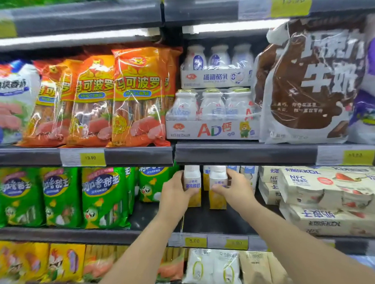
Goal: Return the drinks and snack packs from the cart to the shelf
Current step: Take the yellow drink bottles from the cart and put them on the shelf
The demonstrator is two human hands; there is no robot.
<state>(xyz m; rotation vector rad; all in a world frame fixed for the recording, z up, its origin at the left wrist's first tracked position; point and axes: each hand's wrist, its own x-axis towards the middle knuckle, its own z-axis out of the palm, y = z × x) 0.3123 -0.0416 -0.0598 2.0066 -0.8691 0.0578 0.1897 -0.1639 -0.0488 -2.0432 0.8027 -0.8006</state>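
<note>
Left hand (173,193) and right hand (237,189) each curl fingers round a yellow-white drink carton (192,184), (218,187), standing on the shelf (206,224) left of the boxed yoghurt (324,192). Cart unseen; remainder unknown.

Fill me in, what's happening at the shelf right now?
A person is reaching into the shelf with both arms. The left hand grips one white-and-yellow drink bottle, and the right hand grips a second bottle beside it. Both stand upright between the green snack packs and the boxed drinks.
</note>
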